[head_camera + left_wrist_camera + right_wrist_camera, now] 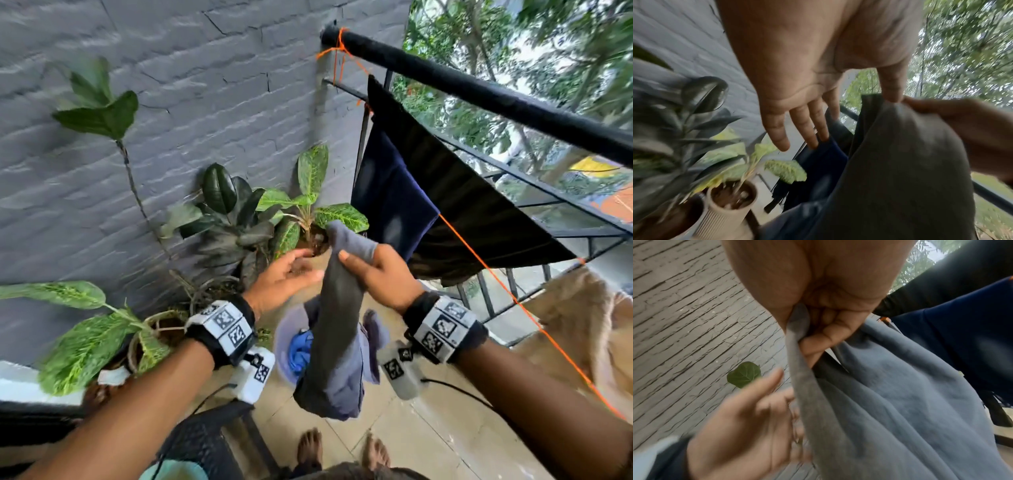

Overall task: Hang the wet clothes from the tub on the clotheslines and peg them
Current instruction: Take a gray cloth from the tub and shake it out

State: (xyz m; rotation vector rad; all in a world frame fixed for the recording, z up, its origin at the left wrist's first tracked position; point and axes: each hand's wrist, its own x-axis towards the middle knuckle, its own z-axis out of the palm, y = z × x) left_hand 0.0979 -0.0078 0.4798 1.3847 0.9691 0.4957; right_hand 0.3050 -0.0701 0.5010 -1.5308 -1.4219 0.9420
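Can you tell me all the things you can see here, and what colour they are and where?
grey garment: one, grey, hanging from the right hand above the tub
tub: one, pale purple, on the floor, blue cloth inside
orange clothesline: one, orange, running along the railing side
black cloth: one, black, draped on the line
navy cloth: one, dark blue, hanging beside the black cloth
railing: one, black, at right
potted plants: several, green, along the grey wall
wall: one, grey brick, at left
left hand: one, fingers spread, beside the garment
right hand: one, gripping the garment's top
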